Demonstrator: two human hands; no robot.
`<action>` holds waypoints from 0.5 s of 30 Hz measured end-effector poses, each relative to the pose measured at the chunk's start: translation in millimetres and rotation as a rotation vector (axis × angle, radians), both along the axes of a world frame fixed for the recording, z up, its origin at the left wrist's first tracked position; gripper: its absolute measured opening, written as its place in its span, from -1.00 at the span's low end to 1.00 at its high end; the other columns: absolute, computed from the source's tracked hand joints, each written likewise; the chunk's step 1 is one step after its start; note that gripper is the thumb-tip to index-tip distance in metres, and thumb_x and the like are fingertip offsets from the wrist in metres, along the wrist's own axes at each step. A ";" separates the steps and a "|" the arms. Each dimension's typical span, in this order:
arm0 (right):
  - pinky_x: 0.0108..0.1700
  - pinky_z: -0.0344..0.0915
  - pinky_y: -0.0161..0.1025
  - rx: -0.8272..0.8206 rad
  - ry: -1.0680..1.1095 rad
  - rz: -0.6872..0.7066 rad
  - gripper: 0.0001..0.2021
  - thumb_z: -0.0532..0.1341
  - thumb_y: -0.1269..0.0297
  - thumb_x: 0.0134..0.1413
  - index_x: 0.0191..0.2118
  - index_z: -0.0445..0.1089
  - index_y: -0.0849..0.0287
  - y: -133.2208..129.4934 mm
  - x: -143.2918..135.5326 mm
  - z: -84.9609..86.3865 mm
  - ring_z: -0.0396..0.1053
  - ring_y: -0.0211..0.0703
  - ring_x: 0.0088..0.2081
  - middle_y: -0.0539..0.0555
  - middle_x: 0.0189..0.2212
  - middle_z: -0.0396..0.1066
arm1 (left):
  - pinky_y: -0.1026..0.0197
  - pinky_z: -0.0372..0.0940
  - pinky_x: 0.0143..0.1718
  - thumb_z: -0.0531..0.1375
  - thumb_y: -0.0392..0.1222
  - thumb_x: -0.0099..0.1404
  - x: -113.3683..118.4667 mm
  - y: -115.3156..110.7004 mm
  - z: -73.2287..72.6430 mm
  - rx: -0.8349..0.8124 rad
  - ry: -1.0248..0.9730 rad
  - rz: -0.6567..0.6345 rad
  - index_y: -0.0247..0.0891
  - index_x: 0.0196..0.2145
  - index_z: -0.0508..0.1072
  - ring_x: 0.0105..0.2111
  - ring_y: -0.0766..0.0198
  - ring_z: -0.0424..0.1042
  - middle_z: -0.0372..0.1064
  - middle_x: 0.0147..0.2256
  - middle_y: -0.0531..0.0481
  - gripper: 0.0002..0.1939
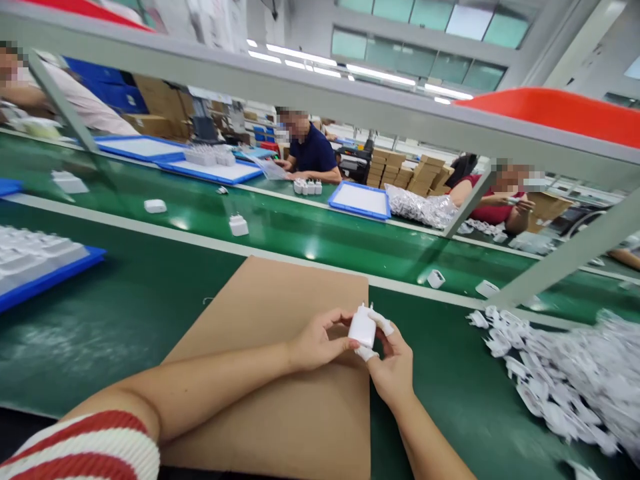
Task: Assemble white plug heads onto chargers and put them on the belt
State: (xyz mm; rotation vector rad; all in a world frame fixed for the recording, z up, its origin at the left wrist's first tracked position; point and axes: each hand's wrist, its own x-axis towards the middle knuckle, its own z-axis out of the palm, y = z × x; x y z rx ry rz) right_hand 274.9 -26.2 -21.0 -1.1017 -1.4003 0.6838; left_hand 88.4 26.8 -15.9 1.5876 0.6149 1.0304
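Observation:
A white plug-in charger [362, 328] with two pins pointing up is held above a brown cardboard sheet [270, 420]. My left hand [320, 340] pinches it from the left, thumb low and fingers behind. From the other side my right hand [395, 360] grips the same charger, with white covers on its thumb and index fingertips. Both hands are closed on it over the right part of the sheet. A heap of white plug parts [555, 393] lies to the right of my right hand.
A blue tray [95, 257] of white chargers stands at the left. Beyond the sheet runs a green conveyor belt [280, 240] carrying scattered chargers. A slanted metal post [565, 247] rises at the right under a long rail [300, 87]. Several people sit across the belt.

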 end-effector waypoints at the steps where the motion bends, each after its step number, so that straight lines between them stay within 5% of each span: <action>1: 0.18 0.49 0.06 0.015 -0.024 0.001 -0.47 0.36 0.36 0.00 0.16 0.52 0.03 -1.1 0.5 2.1 0.53 0.12 0.09 0.17 0.11 0.51 | -0.04 0.39 0.16 0.43 0.11 0.25 0.4 -1.6 -0.5 0.011 0.004 0.020 -0.26 0.01 0.53 0.00 0.01 0.56 0.58 -0.01 -0.18 -0.50; 8: 0.20 0.44 0.01 0.092 -0.188 -0.034 -0.45 0.28 0.37 0.05 0.21 0.46 0.03 2.4 2.2 5.9 0.48 0.06 0.09 0.16 0.09 0.48 | -0.05 0.39 0.18 0.42 0.15 0.24 2.3 2.5 -11.2 -0.070 -0.022 0.032 -0.20 0.11 0.44 0.07 0.02 0.51 0.52 0.08 -0.19 -0.40; 15: 0.23 0.39 0.00 0.096 -0.445 -0.051 -0.38 0.29 0.44 0.04 0.26 0.43 0.00 7.0 5.5 -3.5 0.41 0.05 0.12 0.15 0.07 0.49 | -0.03 0.46 0.06 0.48 0.20 0.13 5.2 9.8 -14.4 -0.458 -0.027 -0.092 -0.26 0.04 0.47 -0.08 0.05 0.58 0.57 -0.01 -0.20 -0.33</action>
